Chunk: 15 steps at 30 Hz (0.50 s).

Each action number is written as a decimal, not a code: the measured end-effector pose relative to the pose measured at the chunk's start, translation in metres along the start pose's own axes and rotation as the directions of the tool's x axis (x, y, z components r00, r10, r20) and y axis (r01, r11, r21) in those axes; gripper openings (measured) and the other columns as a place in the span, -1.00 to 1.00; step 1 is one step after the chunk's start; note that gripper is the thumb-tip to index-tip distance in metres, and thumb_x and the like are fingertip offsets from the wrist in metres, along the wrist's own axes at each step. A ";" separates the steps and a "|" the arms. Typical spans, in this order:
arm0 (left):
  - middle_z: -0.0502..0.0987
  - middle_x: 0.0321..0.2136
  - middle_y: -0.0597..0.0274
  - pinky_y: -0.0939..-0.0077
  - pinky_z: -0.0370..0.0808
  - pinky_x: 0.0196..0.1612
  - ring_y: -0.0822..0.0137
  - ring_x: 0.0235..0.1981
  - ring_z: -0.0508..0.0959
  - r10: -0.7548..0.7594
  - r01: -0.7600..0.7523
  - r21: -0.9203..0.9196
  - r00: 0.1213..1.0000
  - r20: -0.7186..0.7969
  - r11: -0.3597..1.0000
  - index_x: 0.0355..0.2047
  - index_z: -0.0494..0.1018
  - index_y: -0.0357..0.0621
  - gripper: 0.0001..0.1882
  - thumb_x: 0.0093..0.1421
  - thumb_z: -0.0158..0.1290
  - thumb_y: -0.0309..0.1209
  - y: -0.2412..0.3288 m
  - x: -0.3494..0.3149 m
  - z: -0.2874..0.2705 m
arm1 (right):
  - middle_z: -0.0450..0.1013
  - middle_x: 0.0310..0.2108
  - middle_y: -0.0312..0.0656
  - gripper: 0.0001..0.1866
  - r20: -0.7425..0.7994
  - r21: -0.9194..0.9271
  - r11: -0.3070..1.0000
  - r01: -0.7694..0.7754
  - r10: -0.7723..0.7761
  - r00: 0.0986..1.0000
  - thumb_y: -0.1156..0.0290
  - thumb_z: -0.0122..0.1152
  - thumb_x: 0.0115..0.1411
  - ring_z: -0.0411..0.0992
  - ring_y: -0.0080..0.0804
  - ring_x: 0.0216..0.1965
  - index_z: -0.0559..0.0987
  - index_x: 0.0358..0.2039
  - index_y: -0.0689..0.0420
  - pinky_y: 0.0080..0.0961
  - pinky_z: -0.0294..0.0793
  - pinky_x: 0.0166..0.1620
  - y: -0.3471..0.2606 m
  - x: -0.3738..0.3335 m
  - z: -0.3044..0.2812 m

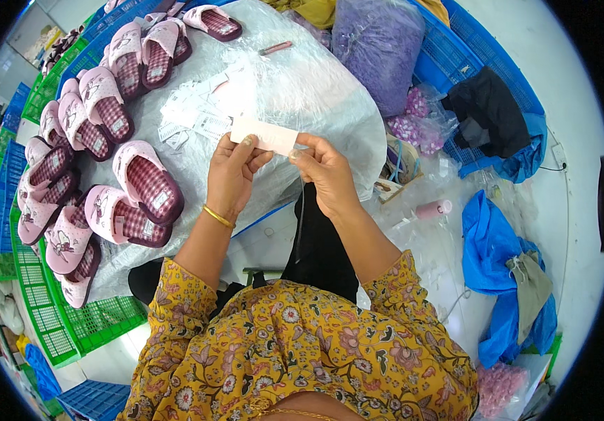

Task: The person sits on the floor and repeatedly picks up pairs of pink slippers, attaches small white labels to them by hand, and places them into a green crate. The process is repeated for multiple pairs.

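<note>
Between my two hands a small pale pink card (274, 135) is stretched out flat above the plastic-covered work surface (337, 98). My left hand (237, 165) pinches its left end between thumb and fingers. At its right end, my right hand (323, 168) grips the corner the same way. Just beyond the card lies a loose pile of white printed labels (200, 109). To the left stand several pink slippers with dark red checked insoles, the nearest being one slipper (149, 182) and its mate (128, 216).
A pen-like red tool (275, 48) lies on the plastic at the back. Blue crates (449, 42), a bag of purple material (378, 52) and black cloth (488, 112) are at the right. Green crates (105, 323) stand at the left. A pink roll (433, 209) lies on the floor.
</note>
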State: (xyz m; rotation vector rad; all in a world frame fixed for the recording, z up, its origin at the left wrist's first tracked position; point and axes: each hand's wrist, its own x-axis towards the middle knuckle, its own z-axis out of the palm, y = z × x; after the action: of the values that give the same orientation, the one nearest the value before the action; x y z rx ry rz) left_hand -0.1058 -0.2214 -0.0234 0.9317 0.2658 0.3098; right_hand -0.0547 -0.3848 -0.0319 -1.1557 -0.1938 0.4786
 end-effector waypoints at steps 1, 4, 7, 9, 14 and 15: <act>0.53 -0.25 0.15 0.53 0.62 -0.18 0.38 -0.28 0.59 -0.019 0.019 0.018 1.000 -0.017 1.000 -0.15 0.36 -0.25 -0.86 0.31 -0.02 -0.50 0.000 -0.005 0.000 | 0.43 -0.40 -0.34 -0.64 0.001 0.011 1.000 -0.011 0.011 1.000 0.46 0.28 0.18 0.24 -0.70 -0.45 0.50 -0.02 0.30 -0.74 0.22 -0.39 0.002 0.000 0.002; 0.54 -0.25 0.15 0.51 0.62 -0.17 0.36 -0.27 0.60 0.015 -0.016 -0.019 1.000 -0.005 1.000 -0.15 0.36 -0.24 -0.86 0.31 -0.02 -0.49 -0.006 -0.010 -0.004 | 0.44 -0.38 -0.34 -0.73 0.001 0.040 0.999 0.003 -0.003 1.000 0.49 0.26 0.18 0.22 -0.71 -0.46 0.56 -0.11 0.30 -0.74 0.19 -0.41 0.007 -0.004 0.003; 0.54 -0.25 0.17 0.49 0.62 -0.15 0.36 -0.26 0.60 0.013 -0.013 -0.015 1.000 0.005 1.000 -0.13 0.35 -0.23 -0.86 0.32 -0.02 -0.50 -0.007 -0.015 -0.003 | 0.43 -0.40 -0.36 -0.74 -0.015 0.055 0.999 -0.003 0.003 1.000 0.50 0.25 0.19 0.22 -0.72 -0.47 0.57 -0.11 0.30 -0.74 0.19 -0.42 0.010 -0.006 0.002; 0.54 -0.24 0.17 0.49 0.62 -0.14 0.36 -0.25 0.60 0.020 -0.020 -0.013 1.000 0.009 1.000 -0.12 0.35 -0.23 -0.85 0.32 -0.03 -0.50 -0.007 -0.017 -0.002 | 0.40 -0.44 -0.40 -0.74 -0.019 0.080 0.997 -0.003 0.004 1.000 0.51 0.23 0.19 0.22 -0.73 -0.47 0.57 -0.11 0.31 -0.74 0.19 -0.41 0.011 -0.007 0.000; 0.54 -0.23 0.16 0.48 0.62 -0.14 0.36 -0.24 0.59 0.032 -0.032 0.006 0.999 0.003 0.999 -0.11 0.35 -0.24 -0.84 0.32 -0.03 -0.50 -0.010 -0.022 -0.005 | 0.38 -0.47 -0.40 -0.75 -0.032 0.031 0.999 -0.015 0.016 0.999 0.50 0.22 0.19 0.20 -0.73 -0.49 0.58 -0.13 0.32 -0.74 0.18 -0.43 0.010 -0.012 0.001; 0.54 -0.22 0.16 0.48 0.62 -0.14 0.36 -0.23 0.59 0.045 -0.045 0.016 0.999 0.011 0.999 -0.12 0.35 -0.25 -0.85 0.32 -0.03 -0.50 -0.012 -0.022 -0.008 | 0.38 -0.48 -0.40 -0.76 -0.029 0.036 0.999 -0.014 0.015 0.999 0.49 0.22 0.19 0.20 -0.73 -0.49 0.58 -0.14 0.32 -0.74 0.18 -0.43 0.010 -0.012 0.000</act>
State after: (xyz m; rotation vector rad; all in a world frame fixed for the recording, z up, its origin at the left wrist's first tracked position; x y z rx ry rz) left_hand -0.1272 -0.2307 -0.0357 0.9556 0.2379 0.3443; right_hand -0.0683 -0.3867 -0.0400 -1.1287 -0.1511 0.4760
